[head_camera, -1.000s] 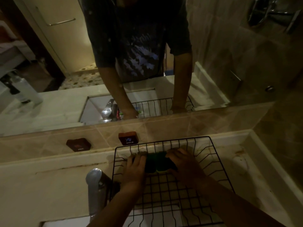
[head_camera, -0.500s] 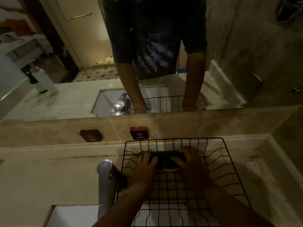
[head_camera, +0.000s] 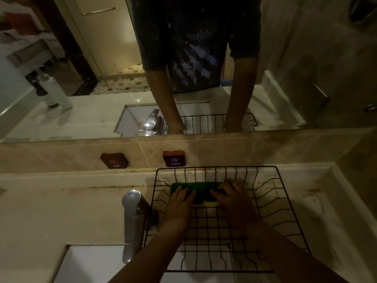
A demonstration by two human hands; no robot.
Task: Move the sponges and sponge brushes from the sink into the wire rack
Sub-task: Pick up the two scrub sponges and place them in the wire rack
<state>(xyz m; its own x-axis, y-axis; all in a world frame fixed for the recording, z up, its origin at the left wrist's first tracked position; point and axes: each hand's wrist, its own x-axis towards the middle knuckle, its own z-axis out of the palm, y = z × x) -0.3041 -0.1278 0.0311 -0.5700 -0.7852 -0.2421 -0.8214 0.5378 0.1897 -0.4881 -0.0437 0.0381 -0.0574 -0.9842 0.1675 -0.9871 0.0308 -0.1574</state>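
Note:
A black wire rack [head_camera: 285, 203] sits on the counter, partly over the white sink [head_camera: 89, 264]. Green-topped sponges [head_camera: 202, 192] with a yellow underside lie side by side near the rack's far end. My left hand [head_camera: 179, 205] rests on the left sponge with its fingers curled over the top. My right hand [head_camera: 234, 199] presses on the right sponge. How many sponges lie under my hands I cannot tell. No sponge brush shows.
A chrome tap [head_camera: 132, 219] stands just left of the rack. Two dark knobs marked HOT [head_camera: 114, 160] and COLD [head_camera: 174, 158] sit on the tiled ledge behind. A mirror above reflects a person, the rack and a white bottle [head_camera: 55, 92].
Both hands stay on the sponges at the rack's far end; the fingers have shifted slightly. The camera has tilted, so the scene sits differently in the frame.

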